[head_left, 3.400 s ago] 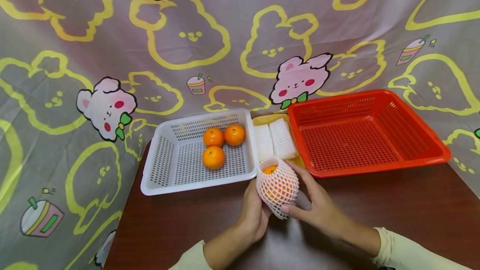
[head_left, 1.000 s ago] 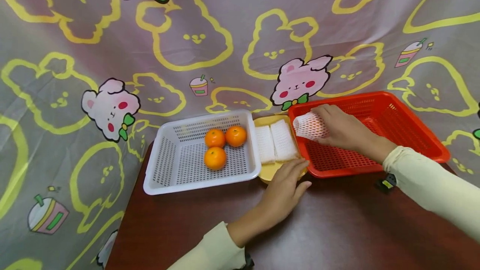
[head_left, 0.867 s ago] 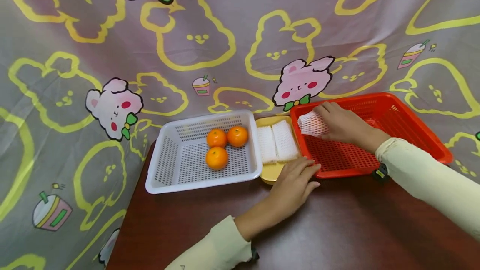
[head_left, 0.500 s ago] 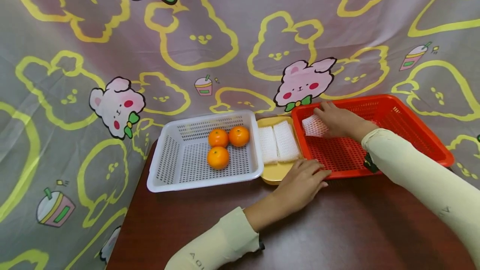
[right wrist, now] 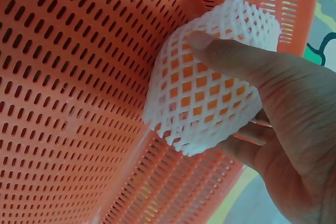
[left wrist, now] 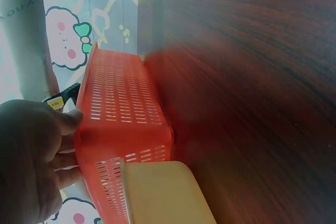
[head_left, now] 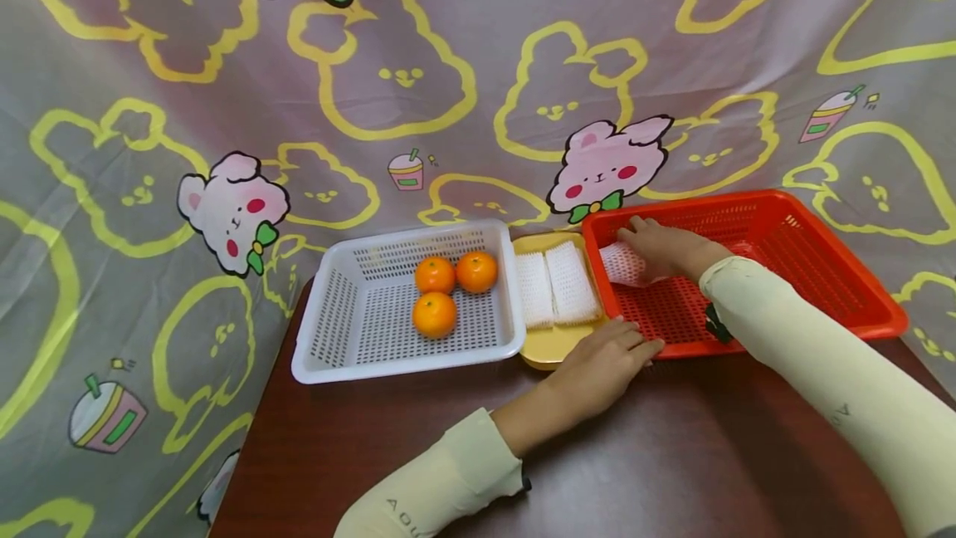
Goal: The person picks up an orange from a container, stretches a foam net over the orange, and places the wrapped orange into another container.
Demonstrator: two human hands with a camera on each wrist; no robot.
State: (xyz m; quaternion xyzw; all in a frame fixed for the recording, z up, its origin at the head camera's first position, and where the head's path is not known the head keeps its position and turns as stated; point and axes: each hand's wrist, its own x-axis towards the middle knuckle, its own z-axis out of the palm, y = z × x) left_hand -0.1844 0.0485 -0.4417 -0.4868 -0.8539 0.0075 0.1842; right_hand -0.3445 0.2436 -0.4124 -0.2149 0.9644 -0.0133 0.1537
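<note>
My right hand [head_left: 668, 249] holds an orange in a white foam net [right wrist: 207, 90] at the left end of the red basket [head_left: 892, 324]. In the right wrist view, the thumb lies across the net and the other fingers are partly hidden behind it. The wrapped orange is low in the basket, against or close to its perforated wall. My left hand [head_left: 601, 365] rests with its fingertips at the basket's near left corner. In the left wrist view, its fingers [left wrist: 67, 178] reach the rim, their tips partly hidden.
A white basket [head_left: 403, 369] on the left holds three bare oranges [head_left: 435, 315]. Between the baskets stands a yellow tray [head_left: 551, 347] with two flat foam net sleeves [head_left: 572, 285]. A printed cloth hangs behind the dark wooden table [head_left: 635, 471].
Earlier both hands held the netted orange above the table. The right hand has since carried it right and lowered it into the red basket. The left hand has moved to that basket's corner.
</note>
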